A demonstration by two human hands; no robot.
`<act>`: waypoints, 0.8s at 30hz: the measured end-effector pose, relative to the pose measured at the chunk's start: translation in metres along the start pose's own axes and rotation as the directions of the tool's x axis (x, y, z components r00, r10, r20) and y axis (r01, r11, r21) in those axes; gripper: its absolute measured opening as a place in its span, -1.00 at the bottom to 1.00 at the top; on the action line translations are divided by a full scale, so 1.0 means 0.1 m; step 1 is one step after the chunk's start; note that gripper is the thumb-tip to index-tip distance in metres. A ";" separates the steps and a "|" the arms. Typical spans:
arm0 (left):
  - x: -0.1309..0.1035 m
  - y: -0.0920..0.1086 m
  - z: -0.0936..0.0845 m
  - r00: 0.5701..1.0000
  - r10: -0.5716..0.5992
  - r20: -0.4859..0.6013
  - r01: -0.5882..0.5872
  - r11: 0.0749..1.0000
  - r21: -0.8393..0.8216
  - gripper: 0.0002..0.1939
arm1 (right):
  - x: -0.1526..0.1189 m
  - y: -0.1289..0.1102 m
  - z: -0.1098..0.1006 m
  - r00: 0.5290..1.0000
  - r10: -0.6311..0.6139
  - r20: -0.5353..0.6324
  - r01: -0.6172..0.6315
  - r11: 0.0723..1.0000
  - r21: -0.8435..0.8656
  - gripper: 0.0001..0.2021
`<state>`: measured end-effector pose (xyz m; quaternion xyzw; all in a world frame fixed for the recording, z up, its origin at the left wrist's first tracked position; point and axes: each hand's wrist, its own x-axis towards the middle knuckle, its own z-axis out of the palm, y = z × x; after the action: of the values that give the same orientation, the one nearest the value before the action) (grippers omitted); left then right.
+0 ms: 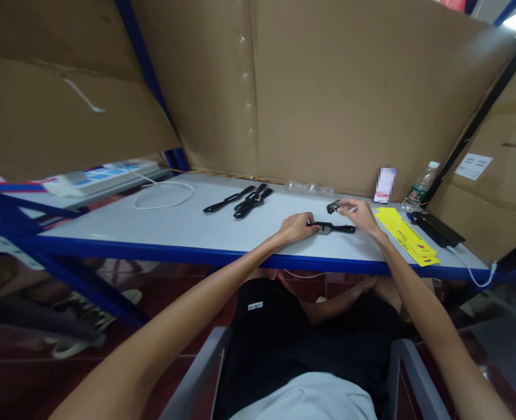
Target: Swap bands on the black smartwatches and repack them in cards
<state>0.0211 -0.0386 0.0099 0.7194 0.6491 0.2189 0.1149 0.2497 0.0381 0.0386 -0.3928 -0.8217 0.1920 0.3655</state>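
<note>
A black-handled spokeshave (pixel 324 228) with a silver metal middle lies near the table's front edge. My left hand (pixel 298 227) is closed around its left handle; the right handle sticks out free. Just beyond it, my right hand (pixel 358 213) is slightly blurred, its fingertips drawn together at a few small black parts (pixel 332 206). Whether one of these is between the fingers is hidden. Further left on the table lie several more black spokeshaves, one apart (pixel 229 200) and others overlapping in a pile (pixel 253 202).
Yellow printed sheets (pixel 407 236), a black case (pixel 437 229) with a white cable and a water bottle (pixel 421 188) stand to the right. Clear plastic pieces (pixel 308 187) lie along the cardboard back wall (pixel 310 93). A white cable (pixel 164 195) loops at left.
</note>
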 end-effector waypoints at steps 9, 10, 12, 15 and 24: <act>-0.01 0.02 0.00 1.000 0.004 -0.022 -0.004 1.000 0.028 -0.70 | -0.02 0.45 -0.50 0.961 0.277 -0.007 -0.264 0.910 -0.320 -0.82; -0.01 0.01 0.01 1.000 0.006 -0.025 -0.005 1.000 0.027 -0.70 | -0.01 0.46 -0.47 0.960 0.281 0.005 -0.260 0.894 -0.365 -0.81; 0.00 0.01 0.01 1.000 0.006 -0.027 -0.005 1.000 0.027 -0.69 | 0.06 0.43 -0.40 0.965 0.261 0.038 -0.220 0.875 -0.431 -0.81; -0.01 0.01 0.01 1.000 0.001 -0.028 0.000 0.999 0.035 -0.69 | 0.25 0.34 -0.26 0.977 0.180 0.118 -0.105 0.877 -0.468 -0.75; -0.03 0.04 -0.02 1.000 0.008 -0.019 -0.007 0.998 0.059 -0.71 | 0.45 0.28 0.19 0.970 0.159 0.186 -0.051 0.874 -0.483 -0.83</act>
<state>0.0234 -0.0424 0.0129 0.7228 0.6536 0.2070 0.0867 0.2307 0.0902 0.0296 -0.4908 -0.8562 0.0467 0.1542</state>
